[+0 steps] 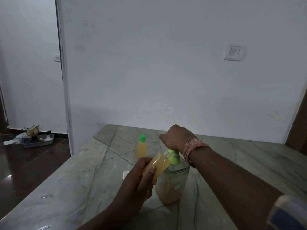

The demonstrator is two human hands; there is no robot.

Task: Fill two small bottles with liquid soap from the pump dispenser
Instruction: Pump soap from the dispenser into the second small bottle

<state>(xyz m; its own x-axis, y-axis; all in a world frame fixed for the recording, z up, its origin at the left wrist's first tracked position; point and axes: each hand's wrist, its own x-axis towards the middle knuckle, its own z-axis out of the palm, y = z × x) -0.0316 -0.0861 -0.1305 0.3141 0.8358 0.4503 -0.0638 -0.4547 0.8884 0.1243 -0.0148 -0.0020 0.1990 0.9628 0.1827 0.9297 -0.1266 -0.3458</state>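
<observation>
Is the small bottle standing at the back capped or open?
Capped: the small bottle stands upright on the table with a green cap on top.

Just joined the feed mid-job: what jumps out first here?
At centre, the left hand grips a small uncapped bottle of amber soap, tilted toward the green nozzle of the pump dispenser, while the right hand presses on the pump top. Behind them a capped, filled bottle stands on the marble counter.
</observation>
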